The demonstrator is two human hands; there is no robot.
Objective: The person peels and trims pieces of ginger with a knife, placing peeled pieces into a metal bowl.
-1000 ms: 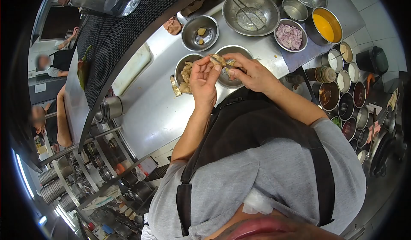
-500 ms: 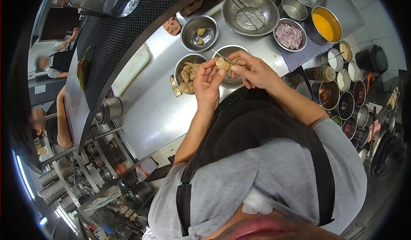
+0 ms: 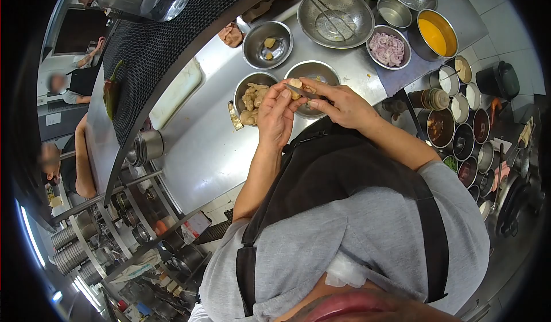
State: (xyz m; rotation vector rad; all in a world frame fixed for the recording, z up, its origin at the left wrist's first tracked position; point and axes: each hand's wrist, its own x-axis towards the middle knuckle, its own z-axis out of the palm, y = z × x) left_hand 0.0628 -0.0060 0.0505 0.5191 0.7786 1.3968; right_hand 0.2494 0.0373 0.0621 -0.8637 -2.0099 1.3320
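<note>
My left hand [image 3: 274, 117] pinches a piece of ginger [image 3: 295, 84], pale where the skin is off. My right hand [image 3: 344, 105] grips a small knife [image 3: 303, 92], its blade lying across the ginger. Both hands meet over the near edge of a steel bowl [image 3: 313, 64], and they hide part of what is in it. Left of it, a second steel bowl [image 3: 239, 90] holds several knobs of unpeeled ginger [image 3: 252, 97]. Farther back, another bowl [image 3: 252, 58] contains a few peeled yellowish pieces [image 3: 269, 43].
Behind stand a large bowl with tongs [image 3: 335, 18], a bowl of sliced onion [image 3: 386, 49] and a pot of orange liquid [image 3: 437, 33]. Several sauce containers [image 3: 464, 141] fill the right. A mesh-covered shelf [image 3: 166, 41] overhangs the left; two people are beyond it. A white cutting board [image 3: 182, 92] lies there.
The knife has turned from pointing up and away to lying across the ginger. My right hand has rolled over slightly, and the left fingers have closed in around the piece.
</note>
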